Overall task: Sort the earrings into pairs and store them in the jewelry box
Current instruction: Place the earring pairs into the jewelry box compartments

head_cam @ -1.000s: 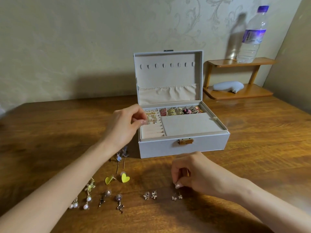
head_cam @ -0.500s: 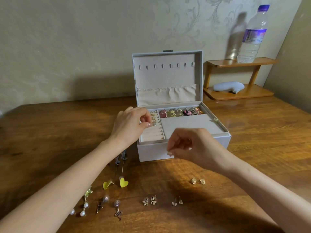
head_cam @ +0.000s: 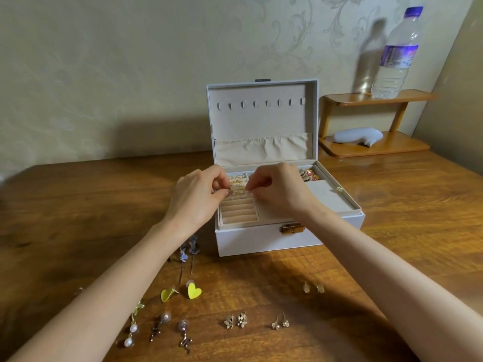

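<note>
Forearms angle inward over the white box (head_cam: 261,241); left hand (head_cam: 194,197) and right hand (head_cam: 279,192) each pinch a tiny stud (head_cam: 231,191) above padded rolls (head_cam: 237,212).

From my end, the earring (head_cam: 231,191) pinched in the left hand (head_cam: 194,197) and whatever the right hand (head_cam: 277,190) pinches are too small to make out. The right hand covers part of the jewelry box's (head_cam: 261,239) back compartments. The left wrist hides the tops of the blue flower earrings (head_cam: 188,248), and that forearm covers whatever lies beside the pearl drop earring (head_cam: 132,329). Both forearms run off the bottom edge. The water bottle (head_cam: 394,56) label is too blurred to read.
</note>
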`<state>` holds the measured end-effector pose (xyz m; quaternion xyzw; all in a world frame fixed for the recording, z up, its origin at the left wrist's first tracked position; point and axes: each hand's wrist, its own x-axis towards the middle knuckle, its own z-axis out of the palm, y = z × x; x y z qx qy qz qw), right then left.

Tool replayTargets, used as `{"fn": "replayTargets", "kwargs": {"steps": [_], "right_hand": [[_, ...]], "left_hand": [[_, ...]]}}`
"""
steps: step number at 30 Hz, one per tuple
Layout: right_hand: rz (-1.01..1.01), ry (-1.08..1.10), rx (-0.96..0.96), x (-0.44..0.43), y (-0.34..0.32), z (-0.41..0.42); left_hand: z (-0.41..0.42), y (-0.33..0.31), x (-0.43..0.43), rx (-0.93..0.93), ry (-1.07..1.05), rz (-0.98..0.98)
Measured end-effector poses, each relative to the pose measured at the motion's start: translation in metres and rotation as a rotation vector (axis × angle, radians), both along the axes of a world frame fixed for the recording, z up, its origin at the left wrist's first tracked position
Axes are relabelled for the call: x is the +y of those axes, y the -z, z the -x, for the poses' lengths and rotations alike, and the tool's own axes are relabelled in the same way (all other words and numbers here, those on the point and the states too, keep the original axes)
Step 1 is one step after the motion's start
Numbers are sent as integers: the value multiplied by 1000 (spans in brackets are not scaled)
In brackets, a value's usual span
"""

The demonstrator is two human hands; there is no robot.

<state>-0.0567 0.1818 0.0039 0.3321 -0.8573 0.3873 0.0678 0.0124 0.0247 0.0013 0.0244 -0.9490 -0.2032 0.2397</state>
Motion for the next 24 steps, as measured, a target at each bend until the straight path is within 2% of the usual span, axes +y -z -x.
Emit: {"fn": "replayTargets", "kwargs": {"steps": [9,15,24], "right_hand": [[-50,-7,49,-11,7,-2],[-75,7,107,-13,11,-1],[-42,-11,79,-11,12,-1]], "left_hand": [[-1,-1,6,-75,4,152],[-1,-3,9,-85,18,182],[0,-6,7,-124,43,230]]}}
